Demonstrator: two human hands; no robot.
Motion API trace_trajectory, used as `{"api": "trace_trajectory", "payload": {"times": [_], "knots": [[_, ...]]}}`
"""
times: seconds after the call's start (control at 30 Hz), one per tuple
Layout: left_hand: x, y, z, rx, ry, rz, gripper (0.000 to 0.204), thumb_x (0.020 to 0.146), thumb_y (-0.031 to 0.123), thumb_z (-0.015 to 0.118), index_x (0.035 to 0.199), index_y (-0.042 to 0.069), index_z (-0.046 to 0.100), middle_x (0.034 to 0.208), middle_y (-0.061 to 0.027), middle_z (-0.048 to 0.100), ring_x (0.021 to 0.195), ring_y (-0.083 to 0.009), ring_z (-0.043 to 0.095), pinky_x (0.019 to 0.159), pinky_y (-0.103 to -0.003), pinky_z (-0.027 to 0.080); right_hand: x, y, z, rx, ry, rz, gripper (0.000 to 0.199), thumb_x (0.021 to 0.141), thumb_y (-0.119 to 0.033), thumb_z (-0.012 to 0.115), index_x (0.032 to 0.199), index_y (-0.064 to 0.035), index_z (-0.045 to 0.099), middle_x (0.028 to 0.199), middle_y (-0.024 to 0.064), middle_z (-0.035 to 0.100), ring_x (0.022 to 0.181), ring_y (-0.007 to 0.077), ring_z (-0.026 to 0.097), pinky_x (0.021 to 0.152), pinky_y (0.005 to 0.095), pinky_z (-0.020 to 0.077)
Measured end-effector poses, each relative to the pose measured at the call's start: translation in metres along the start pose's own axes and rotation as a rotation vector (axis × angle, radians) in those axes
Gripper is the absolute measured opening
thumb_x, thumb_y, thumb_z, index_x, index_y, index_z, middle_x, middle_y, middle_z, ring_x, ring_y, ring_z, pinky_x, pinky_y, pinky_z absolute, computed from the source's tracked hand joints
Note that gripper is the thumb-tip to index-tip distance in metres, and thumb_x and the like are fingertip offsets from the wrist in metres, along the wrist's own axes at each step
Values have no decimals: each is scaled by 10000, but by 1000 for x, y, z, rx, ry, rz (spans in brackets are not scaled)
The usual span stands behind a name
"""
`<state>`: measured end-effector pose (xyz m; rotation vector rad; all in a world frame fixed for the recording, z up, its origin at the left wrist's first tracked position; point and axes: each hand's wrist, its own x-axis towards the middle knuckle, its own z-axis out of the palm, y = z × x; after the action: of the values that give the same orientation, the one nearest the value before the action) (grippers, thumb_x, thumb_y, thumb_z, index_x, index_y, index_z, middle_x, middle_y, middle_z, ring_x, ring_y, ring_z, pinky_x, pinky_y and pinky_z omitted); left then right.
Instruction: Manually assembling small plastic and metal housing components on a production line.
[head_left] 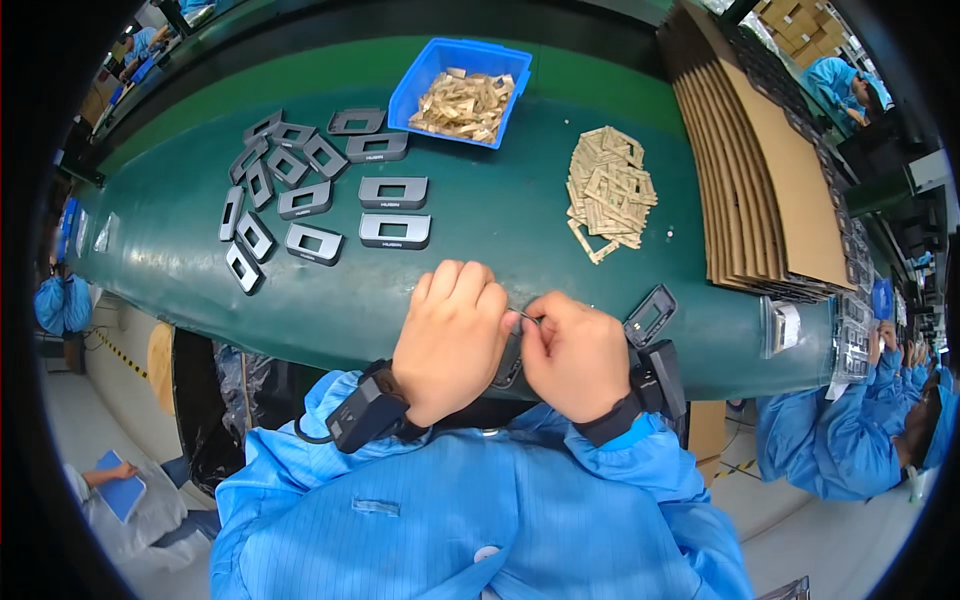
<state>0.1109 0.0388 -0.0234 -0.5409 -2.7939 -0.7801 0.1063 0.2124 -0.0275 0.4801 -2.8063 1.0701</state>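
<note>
Close to the table's near edge, my left hand (447, 340) is closed with its fingers curled down around a dark grey plastic housing (508, 364). Much of that housing is hidden beneath the hands. My right hand (580, 355) is beside it, thumb and forefinger pinched on a small thin piece (524, 316) at the housing's upper end; its kind is too small to tell. Another grey housing (651, 316), its hollow inside facing up, lies just right of my right hand.
Several grey housings with rectangular windows (395, 230) lie at the left. A blue bin (404, 103) of small tan pieces stands at the back, with a loose pile of tan frames (612, 190) to its right. Cardboard dividers (790, 200) stand at the right. Co-workers (850, 430) sit nearby.
</note>
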Motion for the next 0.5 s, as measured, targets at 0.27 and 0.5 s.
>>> {"api": "trace_trajectory", "payload": {"times": [0.27, 0.5], "knots": [[9, -19, -56, 79, 7, 82, 228, 836, 108, 716, 1021, 4, 635, 1154, -162, 636, 1070, -366, 586, 921, -446, 487, 5, 84, -93, 37, 417, 328, 30, 851, -51, 679, 847, -24, 666, 646, 125, 681, 578, 245, 683, 575, 364, 524], [17, -60, -46, 551, 70, 3, 245, 777, 48, 671, 1018, 14, 640, 1125, -136, 680, 1030, -322, 627, 878, -416, 528, 39, 87, -80, -795, 436, 231, 191, 863, -256, 747, 878, -83, 669, 796, 145, 679, 708, 376, 683, 614, 483, 538]]}}
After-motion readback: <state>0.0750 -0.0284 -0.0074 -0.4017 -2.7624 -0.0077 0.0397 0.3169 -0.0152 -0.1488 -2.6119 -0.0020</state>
